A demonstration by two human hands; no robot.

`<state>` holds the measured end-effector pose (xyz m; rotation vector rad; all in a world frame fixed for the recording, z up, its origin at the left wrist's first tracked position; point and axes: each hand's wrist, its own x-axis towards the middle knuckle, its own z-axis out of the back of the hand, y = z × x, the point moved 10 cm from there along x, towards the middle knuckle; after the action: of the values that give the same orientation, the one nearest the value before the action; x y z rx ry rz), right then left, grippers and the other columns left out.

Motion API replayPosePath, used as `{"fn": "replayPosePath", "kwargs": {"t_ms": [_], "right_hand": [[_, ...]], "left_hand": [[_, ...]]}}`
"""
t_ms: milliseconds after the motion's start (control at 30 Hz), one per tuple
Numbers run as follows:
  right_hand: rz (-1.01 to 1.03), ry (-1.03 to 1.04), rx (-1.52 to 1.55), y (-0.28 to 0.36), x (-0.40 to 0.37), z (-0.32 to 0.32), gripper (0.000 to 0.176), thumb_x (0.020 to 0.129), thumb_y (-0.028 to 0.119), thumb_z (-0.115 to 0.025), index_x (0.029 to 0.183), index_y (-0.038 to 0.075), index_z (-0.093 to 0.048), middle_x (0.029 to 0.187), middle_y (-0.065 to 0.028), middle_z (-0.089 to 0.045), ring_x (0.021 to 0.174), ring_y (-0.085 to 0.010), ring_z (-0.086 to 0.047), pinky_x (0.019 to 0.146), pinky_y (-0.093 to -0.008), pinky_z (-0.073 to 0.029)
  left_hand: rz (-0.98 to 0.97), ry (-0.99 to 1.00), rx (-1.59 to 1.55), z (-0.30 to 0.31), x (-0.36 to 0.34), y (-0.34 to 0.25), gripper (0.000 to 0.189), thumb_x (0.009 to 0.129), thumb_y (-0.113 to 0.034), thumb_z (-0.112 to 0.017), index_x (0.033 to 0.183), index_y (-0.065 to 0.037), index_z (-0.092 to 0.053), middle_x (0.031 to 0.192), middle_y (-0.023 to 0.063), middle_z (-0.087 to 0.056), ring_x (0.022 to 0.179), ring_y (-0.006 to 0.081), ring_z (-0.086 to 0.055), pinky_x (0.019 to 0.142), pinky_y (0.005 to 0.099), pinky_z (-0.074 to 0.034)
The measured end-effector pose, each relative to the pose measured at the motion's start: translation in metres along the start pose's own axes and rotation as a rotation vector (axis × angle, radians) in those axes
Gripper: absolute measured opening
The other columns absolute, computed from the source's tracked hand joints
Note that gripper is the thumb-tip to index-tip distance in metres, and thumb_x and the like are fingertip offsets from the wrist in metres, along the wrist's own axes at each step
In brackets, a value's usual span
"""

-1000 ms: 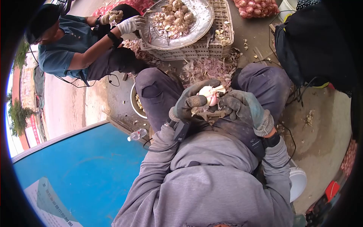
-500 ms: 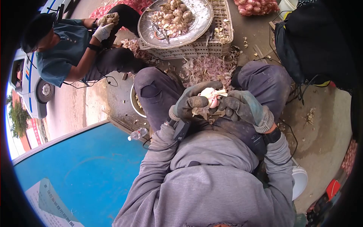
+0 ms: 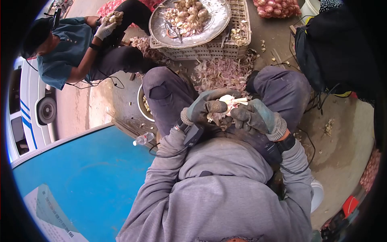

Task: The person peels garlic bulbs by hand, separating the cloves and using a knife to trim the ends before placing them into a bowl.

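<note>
A partly peeled garlic bulb (image 3: 230, 103) is held between my two gloved hands above my lap, its pale stem pointing right. My left hand (image 3: 207, 107) is closed round the bulb's left side, thumb lying across the front. From the right, my right hand (image 3: 254, 117) pinches the bulb near its stem, fingers curled. Loose papery skin (image 3: 219, 119) hangs under the bulb, and part of the bulb is hidden by the gloves. Beyond my knees, a round metal tray (image 3: 157, 30) carries garlic bulbs (image 3: 193, 14), loose cloves and a pair of pliers-like cutters (image 3: 172, 30).
The tray rests on a plastic crate (image 3: 201, 52). Garlic skins (image 3: 221, 72) lie heaped below it. A white basin (image 3: 142, 105) stands by my left knee, near a plastic bottle (image 3: 144, 138) and blue board (image 3: 92, 173). A co-worker (image 3: 66, 50) sits at left; a black bag (image 3: 336, 48) is at right.
My hands and the garlic bulb have shifted slightly; my right thumb now sits closer to the stem. The view has turned a little, and a white van shows more at left.
</note>
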<state>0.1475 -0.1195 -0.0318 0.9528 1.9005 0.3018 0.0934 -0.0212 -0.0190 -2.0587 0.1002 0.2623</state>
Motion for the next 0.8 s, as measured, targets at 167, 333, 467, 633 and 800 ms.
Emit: {"fn": "replayPosePath", "kwargs": {"t_ms": [167,333,467,633,800], "right_hand": [[0.580,-0.107,-0.415,0.030,0.000,0.002,0.026,0.094,0.027,-0.072,0.084,0.003,-0.075,0.073,-0.0042,-0.071,0.060,-0.0132,-0.063,0.056,-0.0291,-0.050],[0.753,-0.320,-0.991,0.042,-0.011,-0.036,0.034,0.095,0.033,-0.071,0.082,0.003,-0.073,0.067,-0.0145,-0.065,0.058,-0.0267,-0.063,0.057,-0.0391,-0.049],[0.724,-0.318,-1.039,0.051,-0.002,-0.042,0.032,0.094,0.034,-0.072,0.081,0.005,-0.073,0.069,-0.0172,-0.065,0.060,-0.0338,-0.064,0.057,-0.0416,-0.049],[0.836,-0.282,-0.990,0.092,-0.003,-0.056,0.030,0.093,0.033,-0.072,0.084,0.004,-0.072,0.071,-0.0160,-0.066,0.061,-0.0353,-0.063,0.057,-0.0410,-0.050],[0.743,-0.188,-1.096,0.122,0.029,-0.051,0.019,0.095,0.022,-0.067,0.104,0.005,-0.071,0.089,-0.0173,-0.071,0.084,-0.0349,-0.070,0.074,-0.0425,-0.055]], "left_hand": [[-0.260,-0.052,0.326,0.007,-0.002,-0.016,0.069,0.076,-0.013,-0.084,0.137,0.002,-0.057,0.128,0.0151,-0.065,0.111,0.0209,-0.065,0.098,0.0337,-0.050],[-0.119,-0.139,0.146,0.022,-0.004,-0.003,0.067,0.077,-0.016,-0.084,0.136,0.003,-0.058,0.128,0.0148,-0.065,0.110,0.0204,-0.064,0.096,0.0332,-0.050],[-0.140,-0.199,-0.119,0.036,0.001,-0.009,0.061,0.083,-0.020,-0.078,0.134,0.005,-0.059,0.127,0.0158,-0.065,0.108,0.0234,-0.065,0.093,0.0346,-0.051],[-0.264,-0.121,-0.413,0.051,0.000,-0.045,0.075,0.089,-0.027,-0.073,0.147,0.009,-0.042,0.133,0.0316,-0.057,0.119,0.0309,-0.063,0.104,0.0398,-0.052],[-0.287,0.045,-0.710,0.079,0.001,-0.100,0.086,0.088,-0.042,-0.073,0.145,0.012,-0.038,0.128,0.0353,-0.057,0.086,0.0343,-0.070,0.081,0.0421,-0.060]]}}
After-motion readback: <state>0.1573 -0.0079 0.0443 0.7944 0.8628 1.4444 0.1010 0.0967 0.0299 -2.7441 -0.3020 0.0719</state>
